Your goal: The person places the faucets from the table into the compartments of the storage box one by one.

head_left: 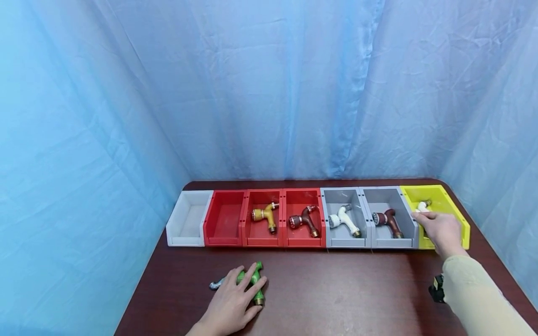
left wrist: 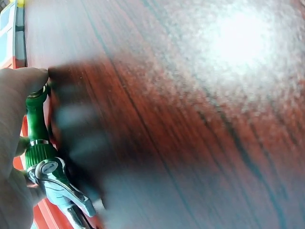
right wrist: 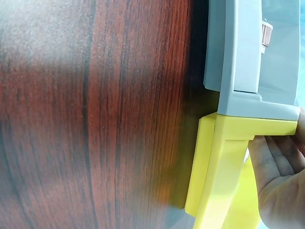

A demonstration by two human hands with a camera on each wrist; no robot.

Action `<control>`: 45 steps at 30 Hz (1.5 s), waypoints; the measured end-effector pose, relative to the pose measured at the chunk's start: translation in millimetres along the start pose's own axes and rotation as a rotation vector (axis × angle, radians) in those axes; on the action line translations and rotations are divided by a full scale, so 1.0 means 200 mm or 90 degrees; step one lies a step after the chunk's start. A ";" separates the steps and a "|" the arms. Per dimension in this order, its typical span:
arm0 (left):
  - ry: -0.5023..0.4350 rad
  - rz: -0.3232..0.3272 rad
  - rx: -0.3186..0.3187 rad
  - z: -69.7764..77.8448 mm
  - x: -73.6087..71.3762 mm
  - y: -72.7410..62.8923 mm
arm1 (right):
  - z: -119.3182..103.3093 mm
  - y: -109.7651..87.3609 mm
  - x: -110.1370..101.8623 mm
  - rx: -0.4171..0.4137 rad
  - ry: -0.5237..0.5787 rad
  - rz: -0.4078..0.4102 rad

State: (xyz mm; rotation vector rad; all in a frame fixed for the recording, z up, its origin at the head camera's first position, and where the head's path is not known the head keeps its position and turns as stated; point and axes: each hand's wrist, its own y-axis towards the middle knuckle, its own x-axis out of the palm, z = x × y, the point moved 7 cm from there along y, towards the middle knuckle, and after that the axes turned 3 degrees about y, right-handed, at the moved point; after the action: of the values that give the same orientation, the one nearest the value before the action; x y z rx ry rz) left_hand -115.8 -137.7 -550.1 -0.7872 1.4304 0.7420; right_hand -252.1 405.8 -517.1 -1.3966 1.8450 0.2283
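Observation:
In the head view, my left hand (head_left: 233, 298) lies with spread fingers over a green tap (head_left: 256, 275) on the table. The left wrist view shows the tap's ribbed green collar (left wrist: 40, 153), its silver lever (left wrist: 71, 191) and my thumb by its end. My right hand (head_left: 443, 229) is at the yellow bin (head_left: 456, 210) on the far right. Its fingers (right wrist: 274, 155) reach inside against the side wall shared with the grey bin, and they pinch that wall's edge. A white tap (head_left: 423, 205) lies in the yellow bin, partly hidden by this hand.
Left of the yellow bin, the row holds a grey bin (head_left: 381, 192) with a brown tap (head_left: 391, 221), another with a white tap (head_left: 346, 220), red bins with a brown tap (head_left: 308, 221) and yellow tap (head_left: 269, 217), then a bare red bin (head_left: 227, 214) and white bin (head_left: 191, 214).

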 end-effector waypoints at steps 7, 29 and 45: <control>0.018 0.081 0.081 0.02 -0.04 0.00 | 0.00 0.00 0.00 0.003 -0.001 0.004; 0.048 0.137 0.184 -0.04 -0.15 0.05 | 0.00 0.00 0.00 0.001 0.006 -0.005; 0.043 0.163 0.165 -0.12 -0.23 0.08 | 0.01 -0.01 0.00 0.001 0.014 -0.003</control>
State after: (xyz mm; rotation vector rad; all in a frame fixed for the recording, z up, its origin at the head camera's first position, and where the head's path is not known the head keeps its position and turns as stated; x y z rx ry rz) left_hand -143.9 -147.7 -503.3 -0.4365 1.6694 0.7088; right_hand -249.9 405.5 -517.6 -1.4075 1.8586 0.2092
